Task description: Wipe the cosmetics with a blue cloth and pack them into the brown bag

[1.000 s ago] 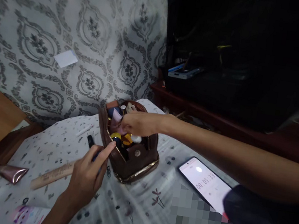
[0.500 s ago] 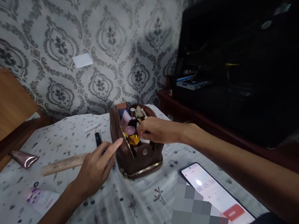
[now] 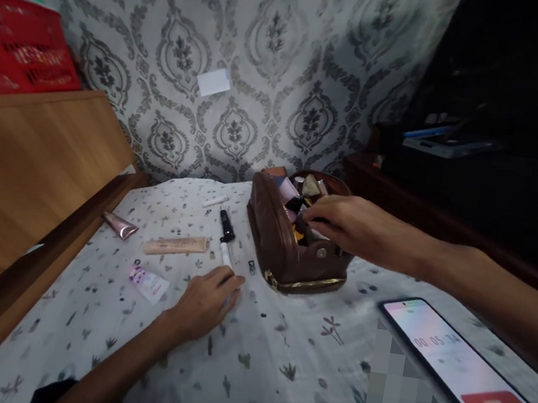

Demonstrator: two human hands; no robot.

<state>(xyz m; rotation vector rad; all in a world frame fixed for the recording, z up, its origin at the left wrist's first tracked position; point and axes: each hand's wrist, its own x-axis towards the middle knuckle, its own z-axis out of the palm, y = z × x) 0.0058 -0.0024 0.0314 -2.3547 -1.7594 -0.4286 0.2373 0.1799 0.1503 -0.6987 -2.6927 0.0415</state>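
Note:
A brown makeup bag point(image 3: 269, 228) stands unzipped on the patterned sheet, packed with several small cosmetics. My right hand point(image 3: 346, 223) reaches into its opening from the right, fingers closed; whatever they grip is hidden. Left of the bag, my left hand point(image 3: 208, 300) is low over the sheet, its fingers curled round the lower end of a slim white tube point(image 3: 226, 251). Just beyond that lies a black tube point(image 3: 226, 225). A beige tube point(image 3: 176, 245), a white-and-purple tube point(image 3: 149, 283), a metallic pink tube point(image 3: 120, 226) and a small white stick point(image 3: 215, 201) lie further left.
A phone point(image 3: 456, 371) showing a running timer lies at the right. Wooden furniture point(image 3: 40, 174) bounds the bed on the left, with a red container point(image 3: 18, 50) on top. Patterned wallpaper point(image 3: 273, 40) rises behind, and a large dark screen point(image 3: 517, 97) stands at the right.
The view has swung right, so the items appear further left. My left hand has drawn back from the bag's side towards me, uncovering the white tube. My right hand stays in the bag.

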